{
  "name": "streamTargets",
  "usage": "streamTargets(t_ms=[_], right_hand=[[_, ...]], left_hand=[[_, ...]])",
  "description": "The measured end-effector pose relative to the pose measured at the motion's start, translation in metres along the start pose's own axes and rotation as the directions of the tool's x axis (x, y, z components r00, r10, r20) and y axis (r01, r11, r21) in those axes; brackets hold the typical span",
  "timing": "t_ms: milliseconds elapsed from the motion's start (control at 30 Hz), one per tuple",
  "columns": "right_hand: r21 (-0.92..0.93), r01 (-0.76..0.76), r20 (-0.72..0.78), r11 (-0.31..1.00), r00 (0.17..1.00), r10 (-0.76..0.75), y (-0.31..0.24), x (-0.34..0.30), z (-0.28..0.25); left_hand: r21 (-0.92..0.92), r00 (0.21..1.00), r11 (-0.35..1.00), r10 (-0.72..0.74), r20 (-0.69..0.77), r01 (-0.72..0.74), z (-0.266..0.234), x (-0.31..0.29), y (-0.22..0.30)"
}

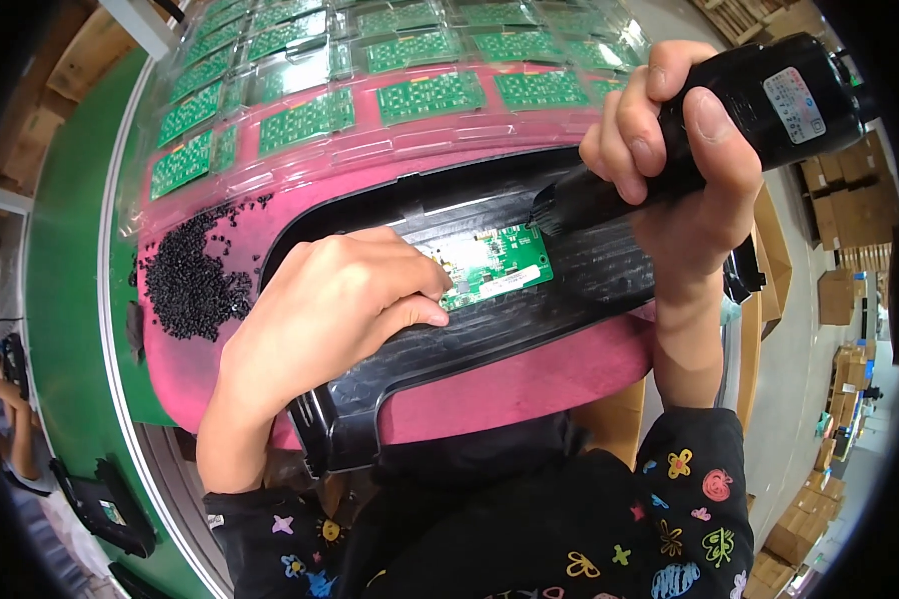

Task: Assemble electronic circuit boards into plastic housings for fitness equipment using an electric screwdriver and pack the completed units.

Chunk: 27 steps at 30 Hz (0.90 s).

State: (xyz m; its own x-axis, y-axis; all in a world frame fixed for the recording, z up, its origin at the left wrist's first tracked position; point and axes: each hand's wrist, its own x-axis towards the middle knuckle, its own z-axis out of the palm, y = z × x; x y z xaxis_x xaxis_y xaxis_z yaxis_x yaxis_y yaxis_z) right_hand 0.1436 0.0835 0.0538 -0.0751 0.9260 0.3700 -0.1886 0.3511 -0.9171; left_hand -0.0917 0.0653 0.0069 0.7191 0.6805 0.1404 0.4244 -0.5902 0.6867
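Note:
A green circuit board with a white label strip lies inside a long black plastic housing. My left hand is over the board's left end, its fingers curled in and thumb against that end; the fingertips are partly hidden. In my right hand is a black cylindrical handheld vacuum-like tool with a label on its body. It slants down to the left, and its dark bristle tip meets the board's upper right corner or hovers just over it. I cannot tell which.
Beyond the housing, clear plastic trays hold rows of green boards. A heap of small black parts lies left on the pink mat. Farther left are a green surface, another black housing and a person's arm. Cardboard boxes stand right.

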Motion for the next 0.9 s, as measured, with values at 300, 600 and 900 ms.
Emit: streamTargets(t_ms=[300,600,900], right_hand=[[0.073,-0.055,0.165,0.996,0.985,0.042,0.010,0.011,-0.001],[0.042,-0.071,0.096,0.997,0.993,0.067,0.008,0.006,0.009],[0.601,0.062,0.002,0.797,0.997,-0.079,-0.009,-0.023,-0.004]], left_hand=[[-0.036,0.996,0.996,-0.083,0.042,0.085,-0.002,-0.001,0.002],[-0.057,0.988,0.989,-0.133,0.080,0.137,-0.007,-0.001,0.000],[-0.076,0.997,0.994,0.076,-0.031,-0.078,0.001,-0.002,-0.001]])
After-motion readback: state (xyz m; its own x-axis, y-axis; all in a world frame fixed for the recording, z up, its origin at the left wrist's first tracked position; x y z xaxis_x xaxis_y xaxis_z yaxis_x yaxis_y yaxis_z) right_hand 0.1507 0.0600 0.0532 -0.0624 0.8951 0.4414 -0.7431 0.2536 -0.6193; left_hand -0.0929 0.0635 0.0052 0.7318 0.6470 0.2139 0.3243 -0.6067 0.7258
